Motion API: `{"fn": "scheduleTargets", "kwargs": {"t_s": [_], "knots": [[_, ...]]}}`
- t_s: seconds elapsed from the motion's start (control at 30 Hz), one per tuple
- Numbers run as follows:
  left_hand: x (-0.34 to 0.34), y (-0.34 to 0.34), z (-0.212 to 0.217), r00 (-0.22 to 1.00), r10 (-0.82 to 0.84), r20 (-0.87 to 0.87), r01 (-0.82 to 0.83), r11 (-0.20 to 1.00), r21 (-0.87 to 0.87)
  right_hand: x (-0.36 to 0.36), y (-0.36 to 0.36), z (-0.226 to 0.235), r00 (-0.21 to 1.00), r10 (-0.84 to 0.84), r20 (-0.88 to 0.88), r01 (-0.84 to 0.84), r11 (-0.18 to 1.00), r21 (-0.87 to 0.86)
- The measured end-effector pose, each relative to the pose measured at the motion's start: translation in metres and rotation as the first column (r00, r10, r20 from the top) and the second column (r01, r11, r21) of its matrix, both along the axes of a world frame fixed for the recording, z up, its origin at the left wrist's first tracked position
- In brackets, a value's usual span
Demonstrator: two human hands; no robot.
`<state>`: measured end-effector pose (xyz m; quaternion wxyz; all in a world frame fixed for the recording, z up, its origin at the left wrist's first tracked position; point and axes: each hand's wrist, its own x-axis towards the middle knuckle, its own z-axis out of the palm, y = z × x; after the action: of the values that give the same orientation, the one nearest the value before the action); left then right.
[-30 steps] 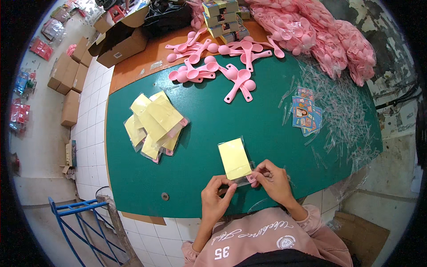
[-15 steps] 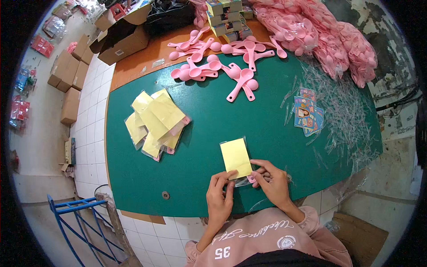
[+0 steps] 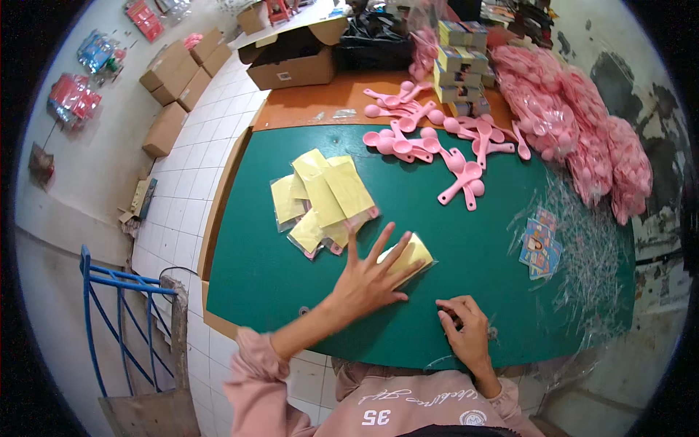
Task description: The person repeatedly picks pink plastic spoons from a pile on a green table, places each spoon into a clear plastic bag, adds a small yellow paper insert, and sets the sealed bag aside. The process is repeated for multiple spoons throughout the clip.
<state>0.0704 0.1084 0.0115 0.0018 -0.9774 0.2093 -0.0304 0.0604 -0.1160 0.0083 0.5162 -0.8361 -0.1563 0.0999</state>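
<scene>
My left hand (image 3: pixel 364 280), fingers spread wide, lies over a clear packet with a yellow card (image 3: pixel 415 251) on the green tabletop. The hand hides its near left part. Beyond that hand is a loose pile of similar yellow-card packets (image 3: pixel 328 191), with bits of pink showing at their lower ends. My right hand (image 3: pixel 467 333) rests near the table's front edge, fingers loosely curled, a gap between thumb and forefinger, with nothing visible in it. Pink measuring spoons (image 3: pixel 460 178) lie in clusters farther back.
Blue printed cards (image 3: pixel 539 247) lie at the right beside scattered clear plastic sleeves (image 3: pixel 582 266). Bags of pink spoons (image 3: pixel 539 102) and bundled card stacks (image 3: pixel 460 69) fill the back right. An open carton (image 3: pixel 291 73) stands at the back left. A blue metal frame (image 3: pixel 124 273) stands left of the table.
Both hands held the yellow-card packet; the right has let go. The packet lies farther left, turned, under my spread left hand. The view has shifted, so the table appears farther right.
</scene>
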Motion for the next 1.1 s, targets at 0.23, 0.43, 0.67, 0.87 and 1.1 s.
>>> {"fn": "scheduleTargets", "kwargs": {"t_s": [0.23,0.43,0.67,0.87,1.1], "knots": [[0.069,0.097,-0.001,0.967,0.180,0.180,-0.198,0.976,0.086,0.002,0.002,-0.003,0.998,-0.010,0.067,0.014,0.998,-0.068],[0.087,0.181,-0.021,0.866,0.478,0.144,-0.463,0.877,-0.125,0.005,0.006,-0.007,0.995,-0.078,0.056,0.083,0.992,-0.097],[0.093,0.291,-0.038,0.764,0.581,0.280,-0.533,0.813,-0.234,0.004,0.016,-0.010,0.973,-0.133,0.188,0.165,0.973,-0.163],[0.091,0.358,-0.042,0.691,0.723,-0.024,-0.572,0.526,-0.629,0.004,0.018,-0.008,0.973,-0.153,0.174,0.186,0.964,-0.191],[0.080,0.366,-0.011,0.434,0.888,-0.149,-0.883,0.387,-0.265,0.004,0.017,-0.007,0.972,-0.169,0.164,0.196,0.967,-0.163]]}}
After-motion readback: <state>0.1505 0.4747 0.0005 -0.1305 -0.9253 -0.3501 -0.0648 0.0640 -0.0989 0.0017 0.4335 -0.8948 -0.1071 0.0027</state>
